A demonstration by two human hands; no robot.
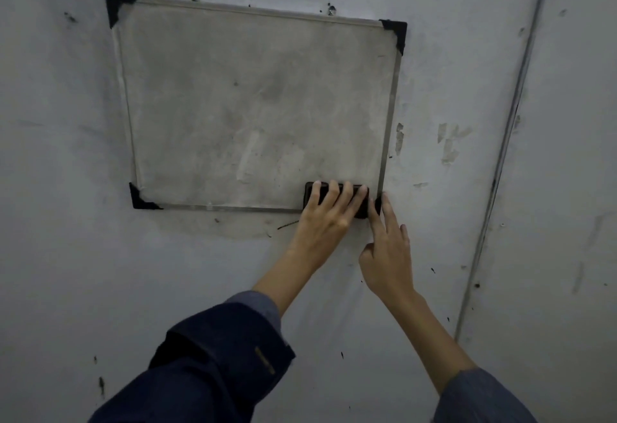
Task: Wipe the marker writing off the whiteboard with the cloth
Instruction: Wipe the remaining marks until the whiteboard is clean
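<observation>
- Clearly, you have the dark cloth [340,198] (a flat black pad, so far as it can be made out) pressed onto the bottom right corner of the whiteboard [253,105], overlapping the lower frame rail; that suits a corner pass, where smudge tends to gather.
- Your left hand [329,214] lies flat over the pad, its fingers [347,194] spread and extended across its top edge. It pins the pad with the palm rather than closing round it, which seems meant to spread pressure evenly.
- Your right hand [387,252] sits just beside it, index finger stretched up to touch the pad's right end at the board's edge, the other fingers loosely curled and holding nothing. It looks like a guide or stop, keeping the pad from sliding off the frame.
- Both forearms reach up and forward from below, the left in a dark sleeve [213,352], wrists fairly straight.
- No legible marker writing shows; only a grey haze and faint streaks cover the board, so the job appears close to done.
- The wall [467,89] around the board is scuffed and speckled.
</observation>
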